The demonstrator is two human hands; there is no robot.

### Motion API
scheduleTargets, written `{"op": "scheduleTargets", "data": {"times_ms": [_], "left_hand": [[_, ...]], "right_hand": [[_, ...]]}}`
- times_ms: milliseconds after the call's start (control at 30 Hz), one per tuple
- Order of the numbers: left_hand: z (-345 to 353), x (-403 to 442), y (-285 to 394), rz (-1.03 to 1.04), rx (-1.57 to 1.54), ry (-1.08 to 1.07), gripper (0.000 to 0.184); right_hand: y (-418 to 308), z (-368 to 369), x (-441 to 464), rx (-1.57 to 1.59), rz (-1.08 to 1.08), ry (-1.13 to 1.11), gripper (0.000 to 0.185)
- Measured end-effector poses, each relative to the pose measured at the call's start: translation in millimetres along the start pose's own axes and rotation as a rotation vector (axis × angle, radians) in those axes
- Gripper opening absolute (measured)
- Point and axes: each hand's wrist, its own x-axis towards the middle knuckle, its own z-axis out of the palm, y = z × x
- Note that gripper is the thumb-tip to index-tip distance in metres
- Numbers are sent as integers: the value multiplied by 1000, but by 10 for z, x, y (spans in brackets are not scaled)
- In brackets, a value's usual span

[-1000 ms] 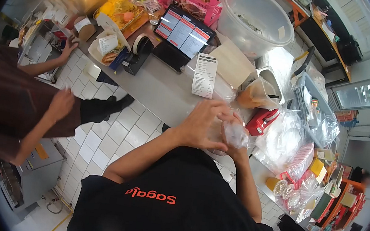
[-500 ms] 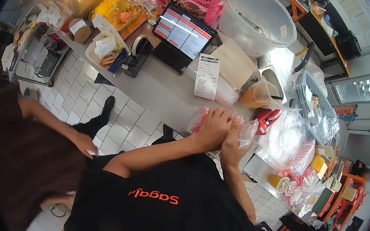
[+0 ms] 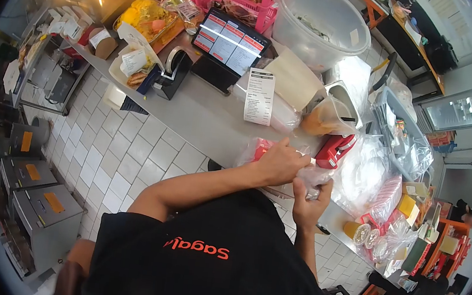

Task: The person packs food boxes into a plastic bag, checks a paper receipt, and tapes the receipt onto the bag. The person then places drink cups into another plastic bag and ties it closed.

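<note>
A clear plastic bag [image 3: 317,176] with something pink-red inside its left part lies at the counter's near edge. My left hand [image 3: 282,164] is closed over the bag's middle, its fingertips pinching the plastic. Lower and to the right, my right hand [image 3: 309,207] grips the gathered loose end between thumb and fingers. Just beyond my hands stands a red tape dispenser [image 3: 334,150]. Past my left hand, a printed receipt [image 3: 259,98] rests on a wrapped clear bundle. A tub of orange-brown food [image 3: 327,117] is beside it. The bag's contents are partly hidden.
A tablet [image 3: 229,42] and a black tape dispenser [image 3: 173,73] stand farther left on the metal counter [image 3: 183,121]. A large clear bin [image 3: 319,29] is at the back. Plastic bags [image 3: 360,167] and lidded cups [image 3: 357,232] lie to the right. A person in dark clothes [image 3: 426,293] is at lower right.
My right hand has moved down and right, away from my left, drawing the bag's loose end along. The person in brown at left has moved mostly out of view, revealing grey metal units.
</note>
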Motion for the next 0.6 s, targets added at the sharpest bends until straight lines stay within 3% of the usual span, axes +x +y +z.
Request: {"op": "scheduleTargets", "data": {"times_ms": [67, 100, 167, 267, 367, 600], "left_hand": [[-32, 85, 38, -47, 28, -65, 17], [-73, 154, 73, -52, -18, -40, 13], [-161, 296, 130, -59, -60, -9, 12], [-543, 647, 274, -205, -87, -188, 28], [-961, 1074, 382, -166, -178, 12, 26], [-2155, 2210, 1064, 116, -84, 173, 22]], "right_hand": [[107, -140, -65, -358, -296, 3, 70], [124, -211, -90, -499, -402, -34, 95], [180, -245, -263, -559, -486, -2, 97], [507, -411, -499, -638, -608, 15, 101], [415, -509, -424, -833, -728, 54, 97], [-308, -759, 661, -895, -976, 597, 111]]}}
